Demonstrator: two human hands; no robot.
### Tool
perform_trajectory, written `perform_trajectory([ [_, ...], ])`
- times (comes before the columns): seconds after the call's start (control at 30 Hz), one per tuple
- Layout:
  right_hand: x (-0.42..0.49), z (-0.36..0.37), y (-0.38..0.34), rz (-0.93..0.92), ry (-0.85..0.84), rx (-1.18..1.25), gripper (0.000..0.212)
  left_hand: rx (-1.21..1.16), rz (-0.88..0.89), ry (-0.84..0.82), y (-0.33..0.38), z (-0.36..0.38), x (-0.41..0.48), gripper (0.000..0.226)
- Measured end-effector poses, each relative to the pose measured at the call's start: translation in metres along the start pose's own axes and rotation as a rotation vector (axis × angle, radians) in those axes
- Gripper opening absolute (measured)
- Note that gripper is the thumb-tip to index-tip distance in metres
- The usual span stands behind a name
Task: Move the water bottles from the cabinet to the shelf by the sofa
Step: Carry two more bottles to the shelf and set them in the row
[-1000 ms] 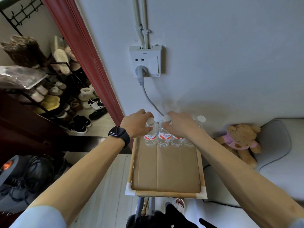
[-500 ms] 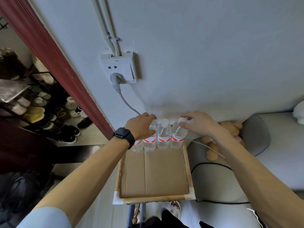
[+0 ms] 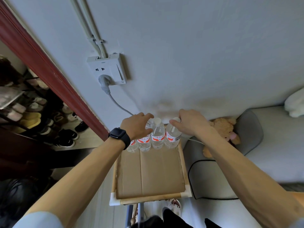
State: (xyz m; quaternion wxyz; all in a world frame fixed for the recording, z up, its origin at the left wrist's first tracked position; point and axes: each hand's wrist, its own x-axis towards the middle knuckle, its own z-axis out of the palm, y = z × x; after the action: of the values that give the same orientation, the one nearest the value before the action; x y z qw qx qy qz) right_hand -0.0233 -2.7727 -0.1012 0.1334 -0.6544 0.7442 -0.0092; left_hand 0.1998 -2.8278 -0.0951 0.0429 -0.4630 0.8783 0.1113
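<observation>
Head cam: four water bottles (image 3: 157,137) standing in a row along the far edge of the shelf (image 3: 148,197). My left hand (image 3: 137,126) has its fingers curled round the top of the second bottle from the left (image 3: 144,143). My right hand (image 3: 189,123) has its fingers pinching the cap of the rightmost bottle (image 3: 172,138), at the far right corner.

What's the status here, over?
Left hand covers two left bottles, grip hidden. Right hand pinches rightmost bottle by cap. Four bottles upright on shelf. No obstruction.

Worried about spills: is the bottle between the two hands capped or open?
Capped: a white cap tops the bottle, which stands upright on the shelf.
</observation>
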Motion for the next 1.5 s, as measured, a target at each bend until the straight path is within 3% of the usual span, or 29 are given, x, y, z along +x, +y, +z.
perform_trajectory([
  [0.13, -0.008, 0.002, 0.002, -0.079, -0.098, 0.124, 0.042, -0.022, 0.019, 0.009, 0.009, 0.005, 0.003, 0.049],
  [0.23, -0.010, 0.003, 0.004, -0.097, -0.069, 0.093, 0.035, -0.015, 0.009, 0.044, 0.012, 0.008, 0.007, 0.047],
  [0.43, -0.007, 0.005, -0.001, 0.054, 0.027, 0.056, 0.054, -0.022, 0.011, 0.033, 0.019, 0.009, 0.009, 0.040],
  [0.67, -0.002, 0.008, -0.026, 0.168, 0.044, 0.224, 0.033, -0.017, 0.006, 0.020, 0.016, 0.006, 0.008, 0.036],
  [1.07, 0.000, 0.002, -0.023, 0.128, -0.034, 0.243, 0.034, 0.001, 0.012, 0.046, 0.019, 0.009, 0.011, 0.042],
  [1.3, 0.001, 0.009, -0.022, 0.152, -0.034, 0.236, 0.070, 0.006, -0.013, 0.037, 0.018, 0.010, 0.013, 0.053],
  [1.5, -0.002, 0.010, -0.013, 0.151, -0.076, 0.229, 0.074, 0.020, -0.019, 0.043, 0.020, 0.008, 0.012, 0.053],
])
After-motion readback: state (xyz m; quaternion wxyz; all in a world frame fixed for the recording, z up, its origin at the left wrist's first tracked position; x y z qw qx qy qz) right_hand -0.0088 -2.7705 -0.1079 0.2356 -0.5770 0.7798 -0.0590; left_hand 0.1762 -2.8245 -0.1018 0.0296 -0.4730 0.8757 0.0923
